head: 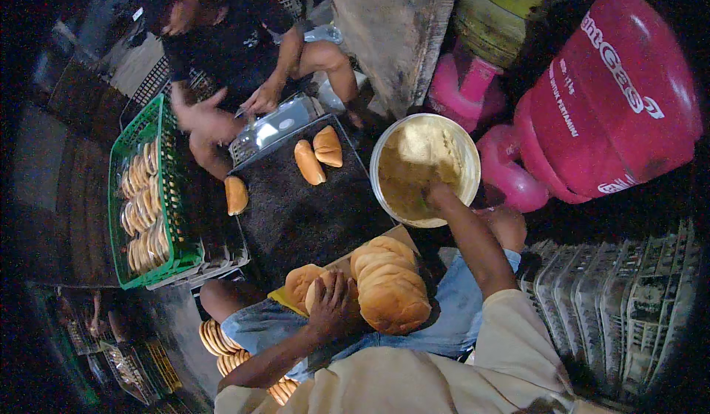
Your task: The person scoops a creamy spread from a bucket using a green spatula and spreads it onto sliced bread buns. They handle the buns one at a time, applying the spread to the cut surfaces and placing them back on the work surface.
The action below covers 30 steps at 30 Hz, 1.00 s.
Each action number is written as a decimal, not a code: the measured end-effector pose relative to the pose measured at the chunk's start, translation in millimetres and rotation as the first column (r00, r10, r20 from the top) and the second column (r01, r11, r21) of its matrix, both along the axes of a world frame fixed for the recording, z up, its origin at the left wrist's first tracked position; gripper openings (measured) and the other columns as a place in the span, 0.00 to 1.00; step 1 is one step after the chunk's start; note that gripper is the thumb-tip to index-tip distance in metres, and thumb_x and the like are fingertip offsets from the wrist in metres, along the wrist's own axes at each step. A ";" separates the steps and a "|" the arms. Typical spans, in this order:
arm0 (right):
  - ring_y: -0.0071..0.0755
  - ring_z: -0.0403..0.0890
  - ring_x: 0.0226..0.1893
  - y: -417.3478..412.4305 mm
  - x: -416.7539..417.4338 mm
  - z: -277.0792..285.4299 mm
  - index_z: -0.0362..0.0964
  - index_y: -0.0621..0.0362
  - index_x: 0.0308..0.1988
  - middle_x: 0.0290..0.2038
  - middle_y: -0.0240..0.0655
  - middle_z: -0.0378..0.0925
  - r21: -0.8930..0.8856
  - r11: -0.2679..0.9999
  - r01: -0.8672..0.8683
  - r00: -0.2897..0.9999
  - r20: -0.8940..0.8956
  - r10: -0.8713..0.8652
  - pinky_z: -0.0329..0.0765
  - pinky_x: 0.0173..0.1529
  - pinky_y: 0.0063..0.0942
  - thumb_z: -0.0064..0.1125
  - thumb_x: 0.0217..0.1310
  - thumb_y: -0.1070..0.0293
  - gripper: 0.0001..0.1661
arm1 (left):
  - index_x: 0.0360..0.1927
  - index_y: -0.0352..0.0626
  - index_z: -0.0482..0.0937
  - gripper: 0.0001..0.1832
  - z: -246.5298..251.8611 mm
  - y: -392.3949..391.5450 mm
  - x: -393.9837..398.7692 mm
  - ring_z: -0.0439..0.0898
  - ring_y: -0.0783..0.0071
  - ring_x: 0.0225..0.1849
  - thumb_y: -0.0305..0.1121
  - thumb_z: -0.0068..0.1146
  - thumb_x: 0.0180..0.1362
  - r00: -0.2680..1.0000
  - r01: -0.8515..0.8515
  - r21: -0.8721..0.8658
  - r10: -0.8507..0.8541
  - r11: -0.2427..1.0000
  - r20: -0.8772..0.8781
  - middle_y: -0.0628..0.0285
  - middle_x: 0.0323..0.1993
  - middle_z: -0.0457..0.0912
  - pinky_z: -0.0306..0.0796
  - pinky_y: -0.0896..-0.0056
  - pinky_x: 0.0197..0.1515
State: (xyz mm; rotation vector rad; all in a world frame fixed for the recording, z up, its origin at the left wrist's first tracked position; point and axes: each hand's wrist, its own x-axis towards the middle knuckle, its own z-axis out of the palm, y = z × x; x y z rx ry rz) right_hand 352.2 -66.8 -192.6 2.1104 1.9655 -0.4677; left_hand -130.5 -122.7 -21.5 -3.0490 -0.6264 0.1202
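Round bread buns (391, 286) lie overlapping in a row on a board over my lap. My left hand (333, 303) rests with spread fingers on another bun (305, 286) just left of that row. My right hand (441, 198) reaches down into a white plastic bucket (377, 192) holding a pale yellow-brown filling or spread (424, 142); its fingers are hidden in the bucket, so whether they hold anything does not show. Two folded buns (319, 156) lie on the dark tabletop (299, 220) ahead, and a third (237, 195) sits at its left edge.
Opposite, a person in a black shirt (233, 53) works with blurred hands beside a stack of clear plastic bags (283, 123). A green crate (161, 192) of wrapped buns stands left. Pink gas cylinders (604, 98) and stacked crates (604, 308) stand right. More buns (222, 342) lie low left.
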 end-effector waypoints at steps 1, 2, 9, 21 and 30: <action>0.49 0.81 0.35 13.0 -13.3 14.9 0.81 0.52 0.36 0.35 0.44 0.82 -0.037 0.999 -0.027 0.999 -0.036 0.026 0.78 0.40 0.41 0.59 0.48 0.61 0.14 | 0.65 0.35 0.62 0.39 3.8 0.2 -3.1 0.57 0.41 0.69 0.47 0.54 0.51 1.000 -0.018 0.041 0.019 0.999 -0.012 0.37 0.65 0.61 0.49 0.29 0.65; 0.48 0.82 0.34 24.8 -21.6 32.3 0.81 0.52 0.36 0.35 0.43 0.82 -0.004 1.000 -0.002 0.996 -0.088 0.002 0.78 0.39 0.40 0.59 0.48 0.62 0.13 | 0.65 0.35 0.63 0.39 1.9 1.2 -6.8 0.58 0.41 0.69 0.47 0.54 0.51 0.998 -0.034 0.011 0.034 0.999 -0.044 0.37 0.64 0.62 0.48 0.27 0.64; 0.38 0.82 0.29 42.5 -2.1 156.8 0.81 0.55 0.36 0.31 0.37 0.84 0.190 0.970 -0.154 0.895 -0.388 0.219 0.78 0.34 0.35 0.62 0.46 0.69 0.12 | 0.59 0.36 0.66 0.34 48.1 91.4 11.2 0.75 0.47 0.53 0.41 0.62 0.51 0.937 -0.349 -0.644 0.267 0.681 -0.225 0.47 0.52 0.75 0.67 0.41 0.54; 0.38 0.81 0.31 51.9 -132.1 225.0 0.77 0.55 0.46 0.30 0.41 0.79 0.455 0.882 -0.123 0.576 -0.691 0.437 0.76 0.35 0.32 0.61 0.58 0.66 0.15 | 0.60 0.47 0.70 0.44 54.0 127.2 66.9 0.76 0.54 0.55 0.75 0.31 0.58 0.452 0.744 -0.422 0.856 -0.518 -0.253 0.54 0.55 0.76 0.70 0.46 0.57; 0.44 0.76 0.26 43.2 -184.0 228.3 0.79 0.46 0.45 0.29 0.36 0.69 0.720 0.592 -0.361 0.750 -0.153 0.643 0.72 0.27 0.40 0.62 0.49 0.66 0.18 | 0.54 0.40 0.71 0.27 5.9 153.3 45.9 0.80 0.60 0.46 0.54 0.46 0.66 0.131 0.880 -0.404 0.946 -0.249 -0.298 0.54 0.45 0.79 0.75 0.57 0.52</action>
